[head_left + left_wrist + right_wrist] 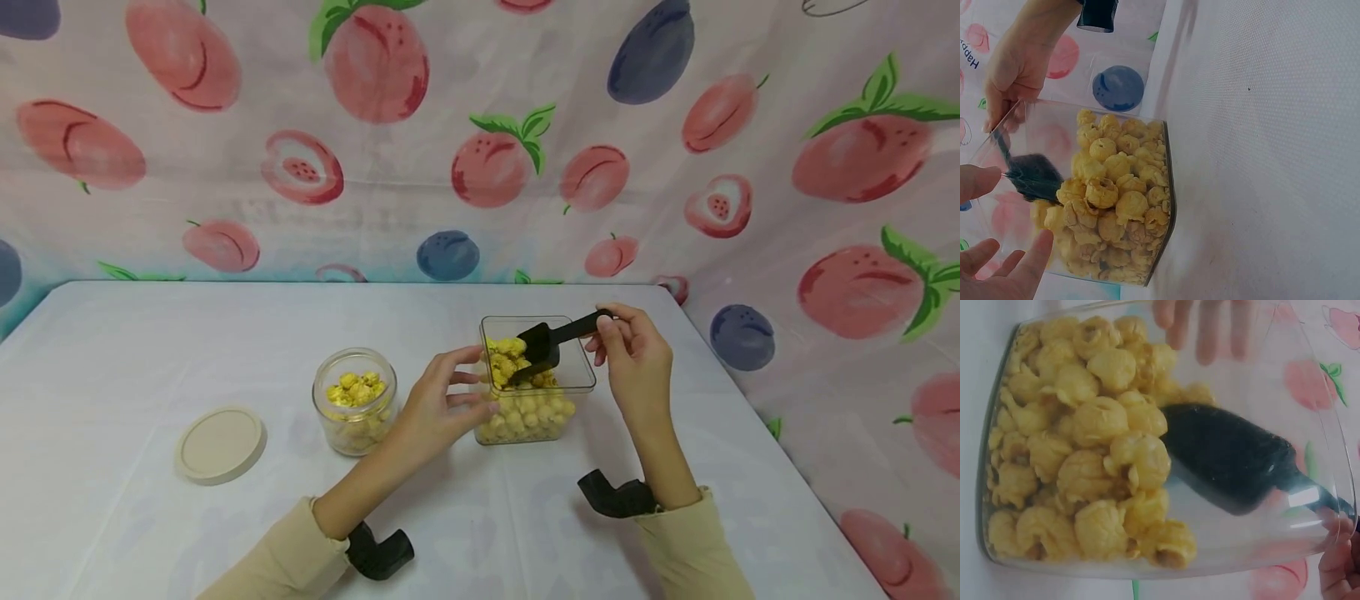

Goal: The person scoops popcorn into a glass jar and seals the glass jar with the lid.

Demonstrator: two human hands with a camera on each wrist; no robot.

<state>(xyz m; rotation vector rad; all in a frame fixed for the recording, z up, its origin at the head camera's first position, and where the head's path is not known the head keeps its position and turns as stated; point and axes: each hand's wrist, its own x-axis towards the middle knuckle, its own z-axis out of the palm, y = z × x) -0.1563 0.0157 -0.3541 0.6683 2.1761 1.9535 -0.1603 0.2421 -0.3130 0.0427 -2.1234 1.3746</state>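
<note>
A clear square container (579,367) full of yellow popcorn (525,417) stands on the table in the head view. My right hand (637,362) pinches the handle end of a black scoop (542,343) over the container's right side. The scoop's blade dips inside, its tip against the popcorn, as the right wrist view also shows through the clear wall. My left hand (446,398) is spread along the container's left side, fingertips right at the wall. In the left wrist view its thumb and fingers (1029,269) are apart and relaxed.
Left of the container stands an open glass jar (356,358) partly filled with popcorn. A round beige lid (221,446) lies farther left on the white-covered table (112,375). Behind hangs a fruit-patterned cloth (405,167). Black curved pieces (381,554) sit at both wrists.
</note>
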